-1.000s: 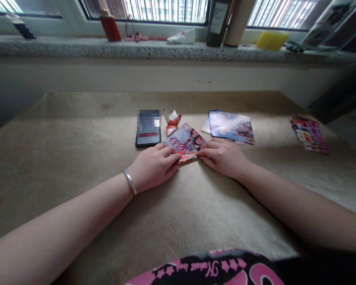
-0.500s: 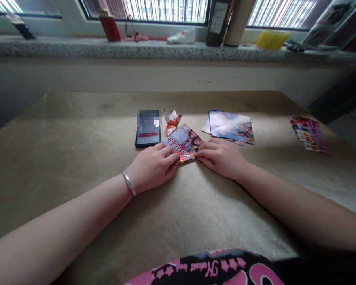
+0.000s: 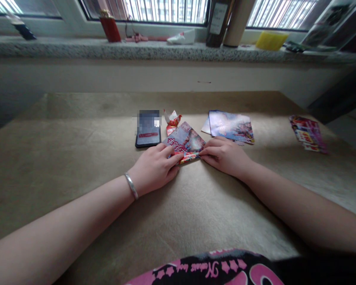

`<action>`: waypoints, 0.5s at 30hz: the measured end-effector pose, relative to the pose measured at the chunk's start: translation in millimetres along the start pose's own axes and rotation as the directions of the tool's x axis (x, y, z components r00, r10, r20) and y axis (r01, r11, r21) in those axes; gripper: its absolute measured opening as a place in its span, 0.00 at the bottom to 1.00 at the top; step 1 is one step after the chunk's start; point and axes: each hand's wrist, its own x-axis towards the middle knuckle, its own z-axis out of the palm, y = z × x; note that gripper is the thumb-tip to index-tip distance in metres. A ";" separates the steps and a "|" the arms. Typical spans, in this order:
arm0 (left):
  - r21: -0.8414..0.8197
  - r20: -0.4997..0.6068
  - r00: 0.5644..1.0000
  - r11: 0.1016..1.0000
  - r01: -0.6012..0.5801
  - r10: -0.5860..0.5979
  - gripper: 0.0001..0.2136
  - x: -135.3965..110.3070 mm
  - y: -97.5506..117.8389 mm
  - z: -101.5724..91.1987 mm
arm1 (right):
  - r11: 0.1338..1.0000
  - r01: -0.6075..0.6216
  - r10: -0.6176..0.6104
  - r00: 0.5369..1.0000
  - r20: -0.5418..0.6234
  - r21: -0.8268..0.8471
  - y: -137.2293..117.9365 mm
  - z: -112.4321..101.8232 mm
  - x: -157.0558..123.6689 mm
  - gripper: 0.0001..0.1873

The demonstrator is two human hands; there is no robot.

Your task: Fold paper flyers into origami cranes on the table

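A glossy printed sheet of paper [image 3: 187, 136], with its near edge folded over into a red and yellow strip, lies on the table between my hands. My left hand [image 3: 154, 164], with a silver bangle at the wrist, presses its fingers on the left end of that fold. At the right end, my right hand [image 3: 225, 156] pinches the folded edge between thumb and fingers. Just beyond the sheet sits a small red and white folded paper figure [image 3: 173, 120]. A phone [image 3: 148, 132] lies left of it with its screen lit and partly blurred.
Several printed sheets [image 3: 231, 124] lie stacked behind my right hand. More pink and red printed papers [image 3: 308, 134] are at the table's right side. A granite windowsill [image 3: 154, 51] holds a red container [image 3: 110, 28], a dark bottle [image 3: 218, 23] and a yellow sponge-like block [image 3: 272, 40].
My right hand has slid slightly right along the folded edge. The left index finger now reaches further over the fold, and the sheet has shifted a little.
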 end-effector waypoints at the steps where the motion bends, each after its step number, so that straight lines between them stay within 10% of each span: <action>1: 0.000 -0.001 1.000 1.000 0.000 0.000 0.16 -0.1 0.1 0.0 | 1.000 0.012 -0.012 1.000 -0.002 0.003 0.8 -0.1 -0.1 0.11; 15: 0.015 -0.070 0.997 1.000 -0.025 0.026 0.15 -0.9 -2.0 4.1 | 0.997 0.047 -0.045 0.999 0.026 -0.059 -2.0 1.0 -0.6 0.11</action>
